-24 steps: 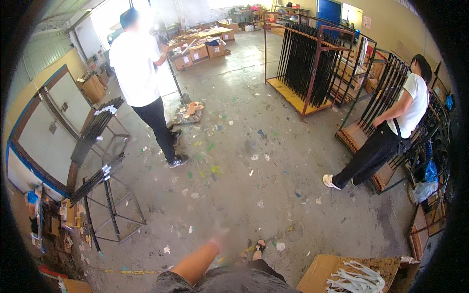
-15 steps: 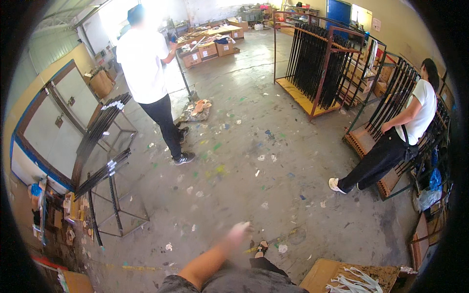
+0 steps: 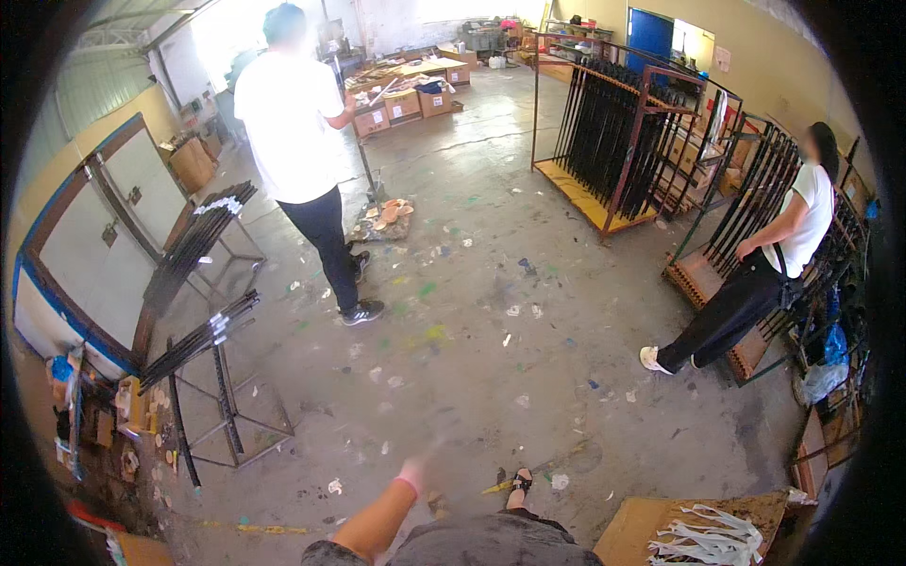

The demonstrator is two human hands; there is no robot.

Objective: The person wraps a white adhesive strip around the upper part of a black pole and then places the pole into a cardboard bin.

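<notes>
My left hand (image 3: 411, 470) swings out in front of my body at the lower edge, over the concrete floor. It looks pale, perhaps gloved, with a pinkish band at the wrist. Motion smears the fingers, so whether they hold anything does not show. My right hand is out of the picture. Below the hand, my sandalled foot (image 3: 521, 481) shows on the floor. To the right of my body lies a bundle of white strips (image 3: 708, 538) on a cardboard box (image 3: 628, 533); neither is touched by my left hand.
A person in white (image 3: 288, 123) stands ahead on the left, another (image 3: 812, 208) at the right by a rack. Black rods lie on metal stands (image 3: 226, 406) at the left. A wheeled-looking rack (image 3: 613, 141) holds many upright rods. Scraps dot the floor (image 3: 453, 377).
My left hand has drawn back to the left and nearer my body. The whole view has shifted slightly; the person at left stands a little farther right in it.
</notes>
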